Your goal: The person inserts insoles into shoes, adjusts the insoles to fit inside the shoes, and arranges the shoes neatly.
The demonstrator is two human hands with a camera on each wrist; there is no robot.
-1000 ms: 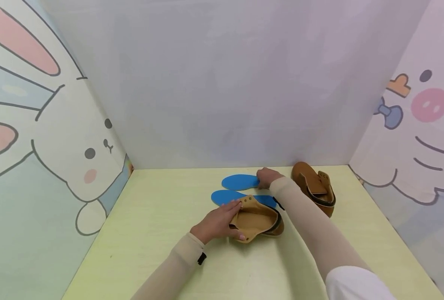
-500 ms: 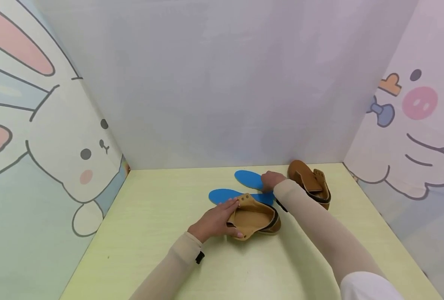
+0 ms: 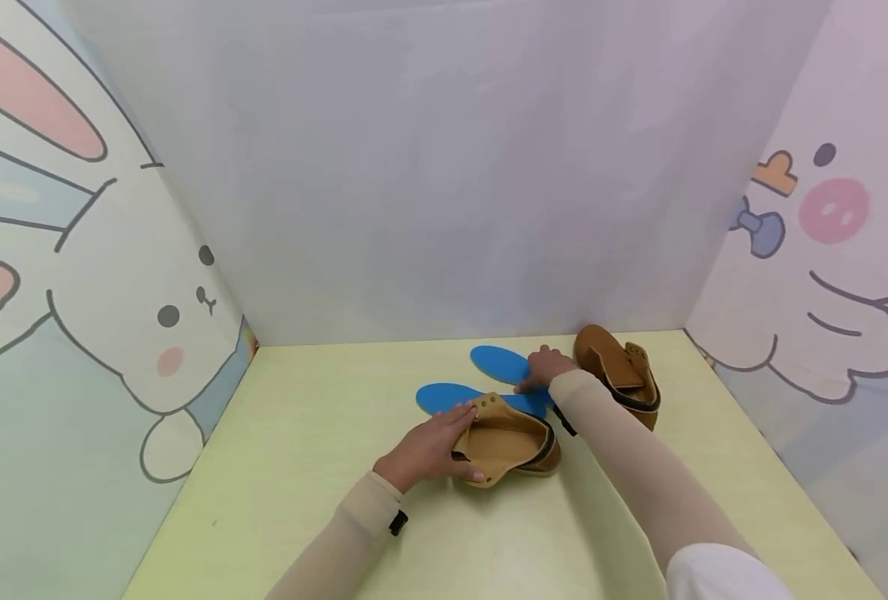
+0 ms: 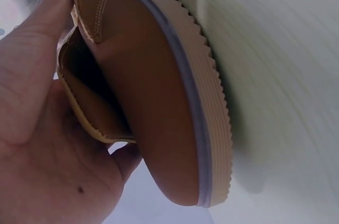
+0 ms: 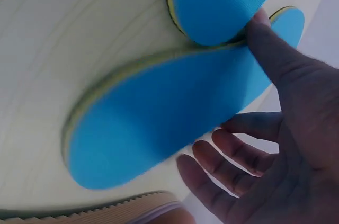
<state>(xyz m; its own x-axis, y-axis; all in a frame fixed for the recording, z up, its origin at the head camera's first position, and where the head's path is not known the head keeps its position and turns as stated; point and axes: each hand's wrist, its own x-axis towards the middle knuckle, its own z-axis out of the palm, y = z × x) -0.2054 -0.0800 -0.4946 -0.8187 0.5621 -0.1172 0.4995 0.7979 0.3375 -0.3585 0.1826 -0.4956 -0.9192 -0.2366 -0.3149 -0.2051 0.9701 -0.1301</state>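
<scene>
A brown leather shoe (image 3: 541, 463) with a tan lining stands open at the front middle of the table. My left hand (image 3: 428, 450) grips its toe-side upper, thumb on the near side and fingers on the far side. In the left wrist view the ribbed pale sole (image 4: 212, 118) runs along the light tabletop. My right hand (image 3: 547, 368) is over the right end of the farther blue insole (image 3: 498, 362) and hides it. The right wrist view shows the thumb and loosely bent fingers (image 5: 228, 176) at opposite edges of an insole (image 5: 153, 113).
The other blue insole (image 3: 444, 397) lies just behind the front shoe, partly hidden by it. A second brown shoe (image 3: 597, 342) stands at the back right, angled, with its tongue folded out. A pale wall (image 3: 428, 183) and cartoon-printed side walls enclose the light yellow table (image 3: 301, 433).
The farther insole has turned, its left end swinging right and its right end nearing the other insole. My right fingers have loosened from it. The left hand stays on the shoe.
</scene>
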